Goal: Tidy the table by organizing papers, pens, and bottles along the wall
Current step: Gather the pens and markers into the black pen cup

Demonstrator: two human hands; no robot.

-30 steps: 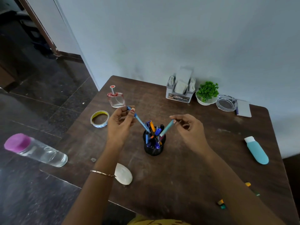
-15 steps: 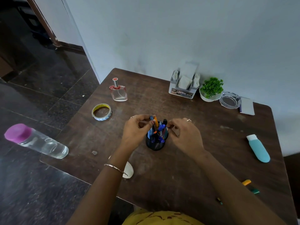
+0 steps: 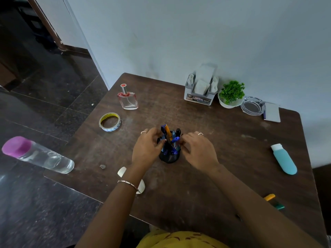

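**Both hands at the pen cup (image 3: 169,157), middle of the table (image 3: 223,185)**

Pens (image 3: 168,134) stand bunched in the black mesh cup, well apart from the wall. Left hand (image 3: 147,149): fingers (image 3: 153,132) curled round the bunch, thumb pressed on it. Reads as squaring the pens up so they stand tight. Right hand (image 3: 198,150) is on the opposite side, fingers curled at the rim. The tips are hidden behind the pens, so I can't tell if it grips anything. A two-sided hold makes sense: light cup, top-heavy load, and a push from one side would tip it.

Judgement: pens are about sorted, cup not yet at the wall. The wall row has the grey organiser (image 3: 199,93), plant pot (image 3: 230,102), glass ashtray (image 3: 252,105) and notepad (image 3: 272,112), close together at far right. A spot beside the organiser looks the likely target.

Left to do:
- perfume bottle (image 3: 128,100): upright, far left, off the wall
- water bottle (image 3: 41,156): on its side at the near-left corner, seemingly overhanging the edge, so a roll-off risk
- teal bottle (image 3: 283,159): flat near the right edge
- tape roll (image 3: 109,122) and markers (image 3: 269,197): loose
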